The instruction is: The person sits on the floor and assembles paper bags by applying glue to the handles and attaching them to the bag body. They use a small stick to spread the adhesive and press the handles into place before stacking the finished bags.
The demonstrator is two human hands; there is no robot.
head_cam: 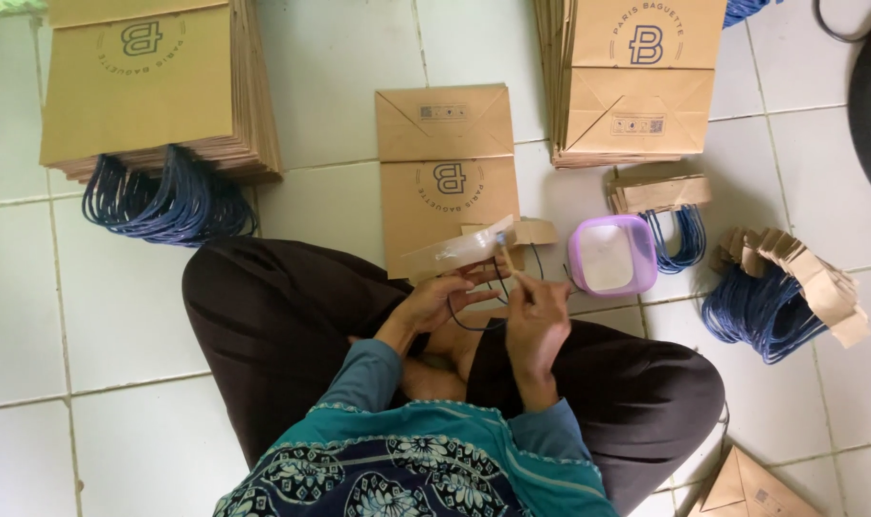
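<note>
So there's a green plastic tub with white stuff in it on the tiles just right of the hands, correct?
Not quite. In the head view the plastic tub is purple, not green. It does sit on the tiles just right of the hands, left hand and right hand, with white contents.

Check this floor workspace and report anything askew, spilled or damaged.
Nothing looks spilled or damaged. The only untidy spot is the loose heap of blue cord handles with brown paper strips at the right, fanned out unevenly beside the lilac plastic tub. The stacks of brown paper bags lie fairly square.
</note>
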